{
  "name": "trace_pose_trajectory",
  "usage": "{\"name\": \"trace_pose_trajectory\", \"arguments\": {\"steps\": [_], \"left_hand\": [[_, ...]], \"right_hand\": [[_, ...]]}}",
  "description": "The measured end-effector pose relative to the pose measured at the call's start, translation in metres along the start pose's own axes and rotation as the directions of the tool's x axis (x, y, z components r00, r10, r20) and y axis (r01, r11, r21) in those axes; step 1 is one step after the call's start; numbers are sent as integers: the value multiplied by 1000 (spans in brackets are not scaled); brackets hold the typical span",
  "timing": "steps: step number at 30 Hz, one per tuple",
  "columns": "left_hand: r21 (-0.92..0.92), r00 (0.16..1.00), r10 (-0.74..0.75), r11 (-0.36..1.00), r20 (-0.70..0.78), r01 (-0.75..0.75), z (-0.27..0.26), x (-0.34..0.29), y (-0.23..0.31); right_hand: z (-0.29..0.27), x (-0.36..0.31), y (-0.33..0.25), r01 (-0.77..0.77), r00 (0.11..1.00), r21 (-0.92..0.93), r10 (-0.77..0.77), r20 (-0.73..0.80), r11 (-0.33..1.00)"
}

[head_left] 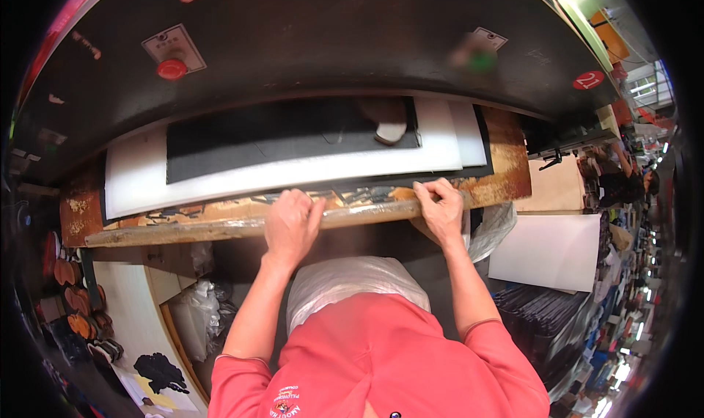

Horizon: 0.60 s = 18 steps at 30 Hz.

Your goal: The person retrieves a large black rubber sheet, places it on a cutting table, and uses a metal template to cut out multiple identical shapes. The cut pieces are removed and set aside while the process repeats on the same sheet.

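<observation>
You have both hands at the rail (198, 229), the tape-covered front edge of the worktop, and it lies right at your fingers, running crosswise to your forearms from left to right. Your left hand (292, 226) curls its fingers over the rail, thumb toward the right; your right hand (441, 211) is at the rail's right part, thumb and forefinger drawn close together. You show no loose thing in either hand, but I cannot tell whether you are clenching the rail or only resting on it

Just beyond the rail, scraps (370, 194) lie in a strip, some of them between your hands. Farther beyond the rail is the white board (136, 172), with the black sheet (257, 139) on it; the sheet's long axis runs roughly along the rail, and it lies ahead of your left hand and of the gap between your hands. A small pale piece (391, 133) shows over the sheet's right part, beyond the rail; your right hand is the nearer one to it

Past all these from the rail stands the dark panel (330, 40), with a red button (171, 68) toward its left and a blurred green button (480, 61) toward its right. On your side of the rail, clear plastic (359, 275) covers your lap
</observation>
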<state>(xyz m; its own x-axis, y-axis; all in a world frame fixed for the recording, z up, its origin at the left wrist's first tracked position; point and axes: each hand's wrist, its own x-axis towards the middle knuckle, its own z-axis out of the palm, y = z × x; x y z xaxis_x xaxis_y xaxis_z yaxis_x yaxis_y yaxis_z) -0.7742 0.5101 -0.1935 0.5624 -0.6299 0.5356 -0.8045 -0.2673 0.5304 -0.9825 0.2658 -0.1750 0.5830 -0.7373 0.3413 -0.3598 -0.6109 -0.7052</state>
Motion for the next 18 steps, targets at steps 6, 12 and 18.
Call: {"name": "trace_pose_trajectory", "arguments": {"steps": [6,12,18], "left_hand": [[-87,995,-8,996,98,16,-23,-54,28],[-476,980,-15,873,198,110,-43,-70,70],[-347,995,58,934,-82,-83,6,41,59]], "right_hand": [[-15,11,-57,95,991,-54,-99,-92,994],[28,54,-85,32,994,-230,-7,110,973],[40,53,-87,-7,998,-415,30,47,910]]}}
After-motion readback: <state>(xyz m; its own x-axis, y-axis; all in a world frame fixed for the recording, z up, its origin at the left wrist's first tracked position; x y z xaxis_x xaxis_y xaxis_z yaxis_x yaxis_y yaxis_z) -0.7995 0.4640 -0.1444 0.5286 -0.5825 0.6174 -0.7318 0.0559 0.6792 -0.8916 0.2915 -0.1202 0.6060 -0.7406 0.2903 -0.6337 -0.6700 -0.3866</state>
